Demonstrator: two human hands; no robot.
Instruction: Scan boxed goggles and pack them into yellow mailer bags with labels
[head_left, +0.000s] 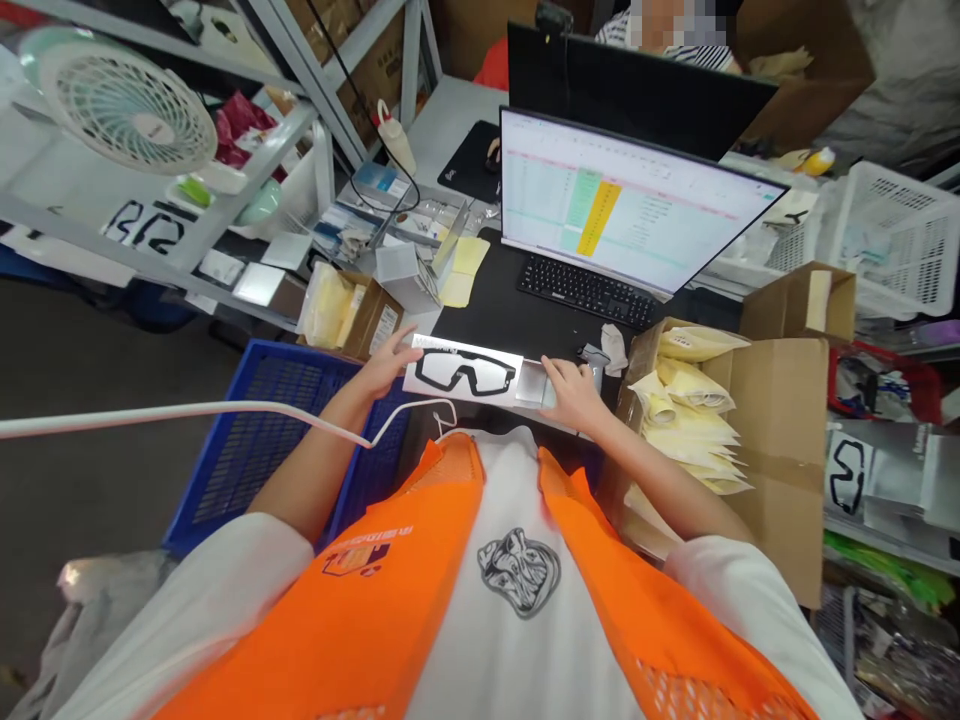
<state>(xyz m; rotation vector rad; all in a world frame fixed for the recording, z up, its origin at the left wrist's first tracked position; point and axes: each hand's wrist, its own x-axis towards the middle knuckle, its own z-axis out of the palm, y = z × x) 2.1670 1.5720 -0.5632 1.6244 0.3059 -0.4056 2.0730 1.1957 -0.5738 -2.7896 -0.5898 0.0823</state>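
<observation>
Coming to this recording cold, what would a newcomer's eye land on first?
Probably the bright orange vest filling much of the bottom of the view. Just above it, the left hand and right hand hold opposite ends of a white box printed with black-framed glasses. Farther up, right of centre, a lit monitor shows green and yellow columns.

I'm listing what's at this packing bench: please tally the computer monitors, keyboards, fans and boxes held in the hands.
Thin black flat monitors: 2 (one lit, another behind it)
Black rectangular keyboard: 1
White fan with a round grille: 1
White oblong box printed with black-framed glasses, held by left hand and right hand: 1
Total: 5
</observation>
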